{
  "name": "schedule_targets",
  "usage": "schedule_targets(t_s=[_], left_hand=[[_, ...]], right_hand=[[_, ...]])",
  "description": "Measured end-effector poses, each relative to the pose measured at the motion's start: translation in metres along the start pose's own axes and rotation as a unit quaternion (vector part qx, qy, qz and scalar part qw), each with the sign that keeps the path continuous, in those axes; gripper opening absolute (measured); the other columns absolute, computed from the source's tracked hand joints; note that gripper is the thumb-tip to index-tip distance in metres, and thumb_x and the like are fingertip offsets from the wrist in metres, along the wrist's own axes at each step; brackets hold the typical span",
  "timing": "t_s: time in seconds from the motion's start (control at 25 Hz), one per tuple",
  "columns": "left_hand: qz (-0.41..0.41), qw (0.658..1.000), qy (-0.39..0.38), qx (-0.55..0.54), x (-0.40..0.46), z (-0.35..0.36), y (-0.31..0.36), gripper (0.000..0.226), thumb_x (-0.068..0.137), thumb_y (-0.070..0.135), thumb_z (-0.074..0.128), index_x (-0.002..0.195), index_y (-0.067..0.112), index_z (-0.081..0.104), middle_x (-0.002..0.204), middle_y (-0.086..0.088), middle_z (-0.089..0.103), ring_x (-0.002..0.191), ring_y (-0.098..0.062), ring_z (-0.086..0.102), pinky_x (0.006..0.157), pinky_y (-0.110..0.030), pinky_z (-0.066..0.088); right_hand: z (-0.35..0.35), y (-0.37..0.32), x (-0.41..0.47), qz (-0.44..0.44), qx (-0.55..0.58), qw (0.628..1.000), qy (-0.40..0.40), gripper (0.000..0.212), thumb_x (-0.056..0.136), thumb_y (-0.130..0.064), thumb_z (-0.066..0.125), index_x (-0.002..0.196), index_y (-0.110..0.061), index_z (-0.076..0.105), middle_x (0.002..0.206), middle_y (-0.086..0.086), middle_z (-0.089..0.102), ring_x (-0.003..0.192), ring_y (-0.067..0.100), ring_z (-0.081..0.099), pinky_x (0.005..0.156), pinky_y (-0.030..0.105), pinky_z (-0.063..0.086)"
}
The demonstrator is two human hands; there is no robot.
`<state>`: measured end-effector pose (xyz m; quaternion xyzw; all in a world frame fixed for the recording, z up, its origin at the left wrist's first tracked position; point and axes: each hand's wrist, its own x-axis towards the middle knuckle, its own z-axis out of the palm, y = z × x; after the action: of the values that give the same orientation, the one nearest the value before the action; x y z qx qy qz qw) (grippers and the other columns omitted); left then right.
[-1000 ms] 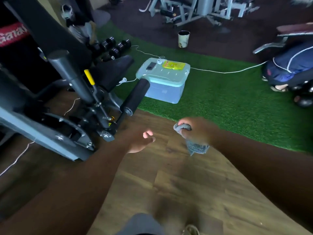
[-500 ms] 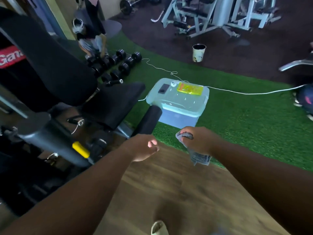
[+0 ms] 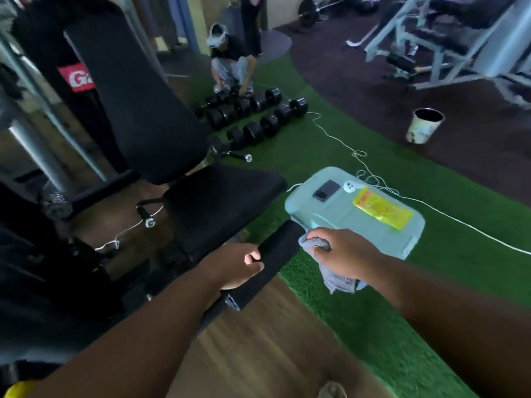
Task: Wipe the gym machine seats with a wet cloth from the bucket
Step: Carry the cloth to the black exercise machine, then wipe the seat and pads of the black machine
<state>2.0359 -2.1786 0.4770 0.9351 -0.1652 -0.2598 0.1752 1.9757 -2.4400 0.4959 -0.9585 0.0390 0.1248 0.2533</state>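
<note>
Right hand (image 3: 342,255) fisted around grey cloth (image 3: 337,278).

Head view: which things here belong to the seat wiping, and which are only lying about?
Belong to the job:
- grey cloth, held in the right hand
- black seat pad and backrest
- black foam roller, with the left hand by it
- bucket, far off

Lying about:
- lidded plastic box
- dumbbells
- white cable

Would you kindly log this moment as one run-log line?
left hand: on black foam roller | right hand: grips grey cloth | seat: not yet touched by cloth
</note>
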Motion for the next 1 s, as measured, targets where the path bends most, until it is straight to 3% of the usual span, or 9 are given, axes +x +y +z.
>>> schedule_targets(t_s=[0.2,0.36,0.48,0.56,0.88,1.0], left_hand=[[-0.064,0.998,0.01,-0.012,0.057,-0.013,-0.011,0.035,0.088,0.057,0.056,0.117,0.038,0.062,0.117,0.015,0.066,0.106,-0.01,0.062,0.092,-0.033,0.05],[-0.084,0.996,0.029,-0.013,0.112,-0.044,-0.04,0.032,0.089,0.055,0.054,0.115,0.038,0.061,0.115,0.016,0.062,0.107,-0.012,0.058,0.09,-0.034,0.048],[-0.098,0.993,0.055,-0.023,0.159,-0.067,-0.072,0.032,0.089,0.052,0.054,0.116,0.036,0.06,0.116,0.012,0.062,0.105,-0.014,0.058,0.092,-0.036,0.049],[-0.111,0.991,0.07,-0.025,0.19,-0.077,-0.096,0.032,0.092,0.051,0.053,0.119,0.036,0.058,0.119,0.012,0.06,0.106,-0.014,0.057,0.092,-0.035,0.048],[-0.199,0.974,0.091,-0.053,0.266,-0.076,-0.157,0.041,0.095,0.052,0.05,0.133,0.037,0.051,0.134,0.009,0.052,0.117,-0.017,0.055,0.093,-0.039,0.05],[-0.244,0.961,0.119,-0.052,0.279,-0.054,-0.169,0.046,0.094,0.05,0.053,0.137,0.035,0.049,0.14,0.009,0.048,0.124,-0.019,0.051,0.099,-0.04,0.047]], right_hand=[[-0.028,0.001,0.104,-0.049,-0.046,0.996,-0.064,0.04,0.094,-0.035,0.053,0.133,-0.044,0.053,0.099,-0.005,0.07,0.078,0.014,0.063,0.067,0.032,0.051],[-0.031,-0.02,0.188,-0.071,-0.068,0.991,-0.09,0.038,0.096,-0.035,0.05,0.133,-0.044,0.05,0.089,-0.007,0.067,0.07,0.013,0.061,0.064,0.032,0.05],[-0.026,-0.039,0.25,-0.068,-0.062,0.992,-0.088,0.04,0.096,-0.037,0.048,0.135,-0.047,0.048,0.102,-0.007,0.068,0.079,0.015,0.064,0.072,0.035,0.055],[-0.018,-0.048,0.29,-0.063,-0.056,0.992,-0.093,0.041,0.096,-0.038,0.048,0.135,-0.048,0.046,0.099,-0.006,0.068,0.077,0.017,0.065,0.073,0.039,0.056],[0.021,-0.059,0.406,-0.045,-0.065,0.986,-0.145,0.041,0.096,-0.033,0.045,0.136,-0.045,0.045,0.102,-0.005,0.067,0.074,0.014,0.063,0.064,0.034,0.054],[0.037,-0.055,0.442,-0.046,0.012,0.986,-0.162,0.033,0.098,-0.031,0.046,0.128,-0.042,0.053,0.103,-0.007,0.067,0.082,0.016,0.065,0.067,0.03,0.047]])
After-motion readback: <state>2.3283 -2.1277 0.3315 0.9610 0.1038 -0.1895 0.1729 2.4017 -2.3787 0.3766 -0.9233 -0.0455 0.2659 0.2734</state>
